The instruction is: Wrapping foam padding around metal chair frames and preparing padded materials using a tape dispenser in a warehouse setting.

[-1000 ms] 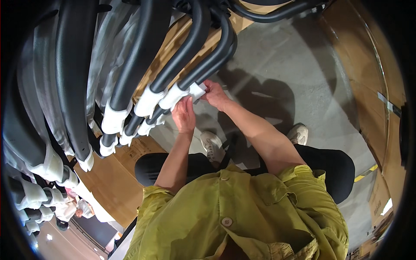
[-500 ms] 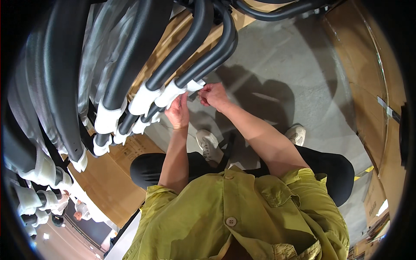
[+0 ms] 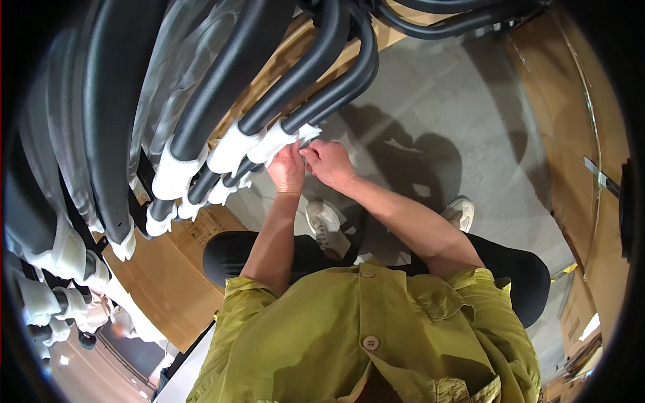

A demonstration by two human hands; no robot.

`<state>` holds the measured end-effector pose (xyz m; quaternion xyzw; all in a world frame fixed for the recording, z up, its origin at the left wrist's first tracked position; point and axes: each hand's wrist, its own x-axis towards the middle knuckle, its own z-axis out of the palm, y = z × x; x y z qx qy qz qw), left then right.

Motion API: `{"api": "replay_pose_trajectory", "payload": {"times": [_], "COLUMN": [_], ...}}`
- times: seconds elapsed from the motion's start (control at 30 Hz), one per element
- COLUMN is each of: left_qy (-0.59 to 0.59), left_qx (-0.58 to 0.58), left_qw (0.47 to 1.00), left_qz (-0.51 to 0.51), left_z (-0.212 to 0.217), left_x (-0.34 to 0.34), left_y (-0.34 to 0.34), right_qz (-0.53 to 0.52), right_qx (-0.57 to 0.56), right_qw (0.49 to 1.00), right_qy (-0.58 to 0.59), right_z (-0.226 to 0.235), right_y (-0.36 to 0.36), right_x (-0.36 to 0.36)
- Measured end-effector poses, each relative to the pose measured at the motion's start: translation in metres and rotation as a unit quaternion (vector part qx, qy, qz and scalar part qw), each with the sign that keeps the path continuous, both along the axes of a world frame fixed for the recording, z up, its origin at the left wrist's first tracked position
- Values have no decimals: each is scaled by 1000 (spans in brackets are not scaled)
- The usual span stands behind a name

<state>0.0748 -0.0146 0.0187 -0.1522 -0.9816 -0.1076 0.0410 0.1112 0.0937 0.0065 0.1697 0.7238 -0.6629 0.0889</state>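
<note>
White foam wrapping (image 3: pixel 274 144) on the lower end of the outermost bent black tube (image 3: pixel 316 109), with both hands raised to it. The left hand (image 3: pixel 287 169) lies against the underside of the wrapping, fingers pointing upward; the right hand (image 3: pixel 330 163) is curled, its fingertips just beside those of the left, near a loose white flap (image 3: pixel 309 131) projecting past the tube's right edge. The hands are close together, though whether they touch, and what either pinches, cannot be told, the fingertips being partly hidden. Likely faults: the flap could tear if tugged sharply, or the wrapping could slide off the tube's lower end if drawn downward without support from the left hand. A knock to the left might also disturb the neighbouring foam sleeve (image 3: pixel 232 151), which stands close beside the wrapping. Room for movement is tight on the left, where padded tube ends crowd above a brown cardboard panel (image 3: pixel 168 285); the panel's right edge runs near the person's left knee. Greater room lies rightward, over the grey floor (image 3: pixel 430 80), whose far right edge meets tall cardboard (image 3: pixel 591 80) well apart from the right hand.
</note>
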Motion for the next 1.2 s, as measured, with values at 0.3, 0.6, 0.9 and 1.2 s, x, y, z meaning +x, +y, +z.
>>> {"api": "replay_pose_trajectory", "payload": {"times": [0.3,0.6,0.9,1.2], "left_qy": [-14,-85,-164,-153], "left_qx": [75,184,247,414], "left_qw": [994,979,952,886], "left_qz": [-81,34,78,140], "left_z": [17,3,1,-10], "left_x": [1,-6,-11,-5], "left_y": [-2,-9,-19,-10], "right_qz": [-103,141,-14,-196], "right_qx": [-367,-365,-110,-250], "right_qw": [909,888,991,948], "right_qy": [-170,-239,-68,4], "right_z": [27,32,-13,-4], "right_y": [11,86,18,-1], "right_x": [-36,-42,-27,-30]}}
